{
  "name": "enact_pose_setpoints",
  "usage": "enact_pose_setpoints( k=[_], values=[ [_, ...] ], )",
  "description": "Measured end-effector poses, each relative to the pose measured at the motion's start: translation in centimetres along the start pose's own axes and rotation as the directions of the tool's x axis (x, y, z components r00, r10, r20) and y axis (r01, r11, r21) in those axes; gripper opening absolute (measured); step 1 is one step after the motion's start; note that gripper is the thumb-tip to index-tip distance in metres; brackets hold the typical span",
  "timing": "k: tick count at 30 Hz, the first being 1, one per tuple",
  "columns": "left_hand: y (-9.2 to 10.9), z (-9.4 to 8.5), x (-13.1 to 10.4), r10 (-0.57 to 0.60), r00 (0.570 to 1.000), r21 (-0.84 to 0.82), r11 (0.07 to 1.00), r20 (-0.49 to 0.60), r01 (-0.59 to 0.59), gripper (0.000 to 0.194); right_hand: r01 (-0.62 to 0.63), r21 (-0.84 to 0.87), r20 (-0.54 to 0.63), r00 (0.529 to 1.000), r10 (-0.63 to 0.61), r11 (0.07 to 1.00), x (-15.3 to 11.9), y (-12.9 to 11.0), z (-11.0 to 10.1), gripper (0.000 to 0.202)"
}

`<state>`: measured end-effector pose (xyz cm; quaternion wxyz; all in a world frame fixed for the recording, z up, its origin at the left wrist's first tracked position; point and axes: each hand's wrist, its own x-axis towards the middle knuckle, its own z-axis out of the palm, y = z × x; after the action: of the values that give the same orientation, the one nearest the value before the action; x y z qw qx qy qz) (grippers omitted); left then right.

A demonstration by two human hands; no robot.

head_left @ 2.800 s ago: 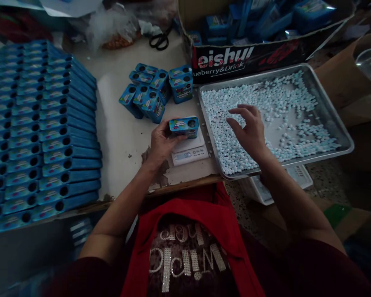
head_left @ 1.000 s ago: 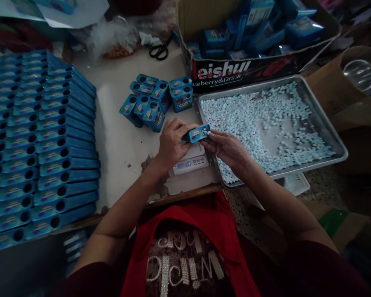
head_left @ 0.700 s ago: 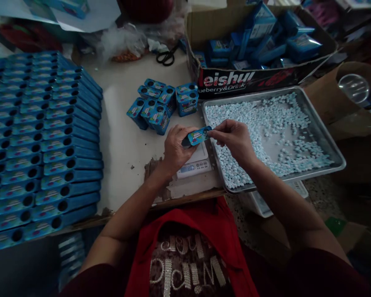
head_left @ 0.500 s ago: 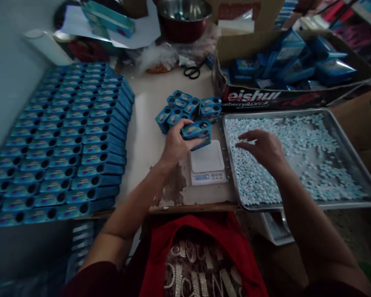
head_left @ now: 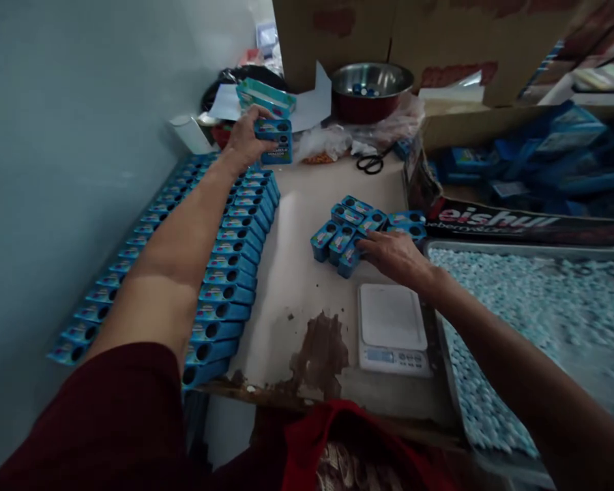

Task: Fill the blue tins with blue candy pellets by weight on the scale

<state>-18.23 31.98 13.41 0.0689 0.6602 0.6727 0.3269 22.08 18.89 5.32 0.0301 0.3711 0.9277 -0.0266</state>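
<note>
Between the thumb and fingers of our left hand (head_left: 244, 140), pinched roughly upright, the blue pack (head_left: 281, 136) looks light, smooth and thin-walled, so we judge a gentle hold on its broad faces safest against denting. Under our right hand (head_left: 399, 259), whose curled fingers touch the loose cluster of packs (head_left: 342, 237), we cannot tell whether one is gripped.

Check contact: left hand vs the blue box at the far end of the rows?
Touching. Head view shows the left hand gripping the blue box, thumb lying across its near face.
</note>
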Motion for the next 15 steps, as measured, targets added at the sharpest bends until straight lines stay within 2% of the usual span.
enact_pose_setpoints(
  k=[2, 4, 7, 10, 12, 15],
  values=[
    [-0.9, 0.9, 1.7, -0.010, 0.998, 0.006, 1.000, 0.057, 0.009, 0.060, -0.017, -0.003, 0.016, 1.000, 0.017, 1.000, -0.3, 0.1, 0.1, 0.017],
    [-2.3, 1.9, 2.8, -0.052, 0.990, 0.025, 0.998, 0.131, 0.049, 0.084, -0.046, 0.053, -0.011, 0.999, 0.047, 0.998, -1.1, 0.1, 0.4, 0.012],
    [-4.6, 3.0, 3.2, -0.117, 0.969, 0.059, 0.993, 0.219, 0.106, 0.097, -0.062, 0.202, -0.162, 0.982, 0.095, 0.978, -3.6, 0.0, 0.6, 0.012],
    [-6.9, 3.2, 2.7, -0.168, 0.944, 0.099, 0.984, 0.285, 0.146, 0.093, -0.065, 0.311, -0.315, 0.934, 0.167, 0.948, -7.4, -0.1, 0.0, 0.016],
    [-7.9, 3.0, 2.4, -0.196, 0.930, 0.141, 0.977, 0.312, 0.158, 0.086, -0.065, 0.318, -0.345, 0.921, 0.180, 0.946, -10.1, -0.3, -0.7, 0.022],
    [-8.4, 3.0, 2.0, -0.231, 0.913, 0.236, 0.959, 0.336, 0.156, 0.068, -0.064, 0.237, -0.349, 0.925, 0.147, 0.969, -13.4, -0.9, -1.0, 0.030]
  ],
)
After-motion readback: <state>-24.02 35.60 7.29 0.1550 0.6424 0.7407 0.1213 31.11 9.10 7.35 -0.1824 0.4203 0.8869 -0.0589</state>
